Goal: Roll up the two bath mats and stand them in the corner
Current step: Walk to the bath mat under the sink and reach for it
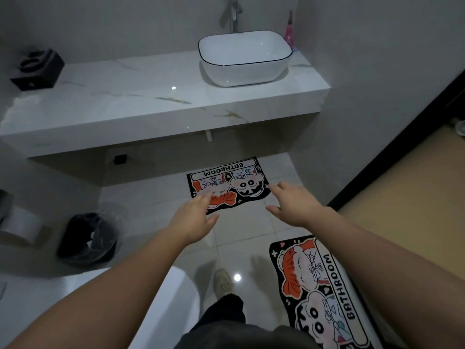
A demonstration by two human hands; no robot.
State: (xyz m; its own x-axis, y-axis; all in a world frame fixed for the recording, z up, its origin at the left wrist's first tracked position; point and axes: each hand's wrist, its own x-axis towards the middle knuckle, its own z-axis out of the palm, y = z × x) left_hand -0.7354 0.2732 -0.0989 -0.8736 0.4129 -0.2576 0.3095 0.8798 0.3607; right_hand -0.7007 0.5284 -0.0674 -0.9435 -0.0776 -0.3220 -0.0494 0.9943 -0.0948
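- While you stand on the glossy pale tiled floor (241,230), both your bare arms reach forward and down toward the far black cartoon-printed bath mat (231,182), which lies flat and unrolled just in front of the white marble vanity counter (156,104).
- Your left hand (193,217) hangs over that mat's near left corner, palm down, fingers loosely spread and gripping nothing; you cannot tell from this view whether the fingertips touch the fabric.
- Your right hand (294,205) hovers by the mat's right edge, fingers stretched out and apart, thumb dropped low, with nothing held.
- The second black cartoon-printed bath mat (319,290), same "BATHROOM" lettering, lies flat on the tiles at lower right, beside your right forearm and well apart from the first.
- A white rectangular basin with a thin black rim (245,57) sits on the counter, with a pink bottle (289,31) behind it in the corner.
- A black bin with a plastic liner (88,240) stands on the floor at left, near the white toilet bowl (173,298).
- Your pale shoe (222,282) rests on the tiles between the toilet and the nearer mat.
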